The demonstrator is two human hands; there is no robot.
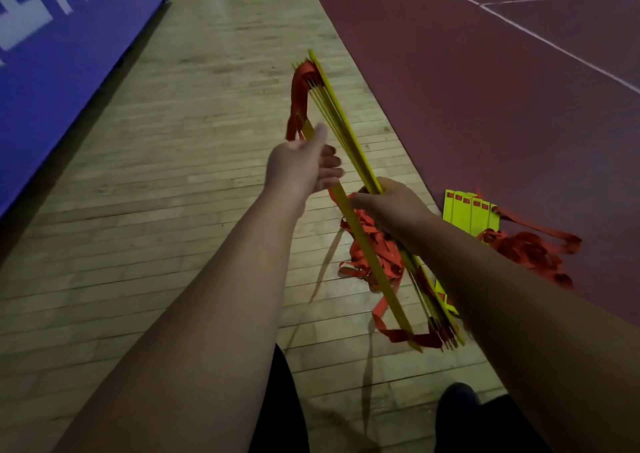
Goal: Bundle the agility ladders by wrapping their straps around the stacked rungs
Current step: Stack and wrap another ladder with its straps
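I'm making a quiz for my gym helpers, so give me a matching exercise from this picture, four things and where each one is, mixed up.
1 rung stack
2 second ladder
3 blue panel
4 dark shoe

A lying on the red floor
B along the wood floor's left edge
C held in the left hand and right hand
D on the wood, nearest the camera

Pairs: 1-C, 2-A, 3-B, 4-D

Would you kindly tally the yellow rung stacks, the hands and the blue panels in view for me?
Yellow rung stacks: 2 (held stack, floor stack on the red surface, both trailing red straps)
Hands: 2 (left hand and right hand, both gripping the held stack)
Blue panel: 1
Total: 5
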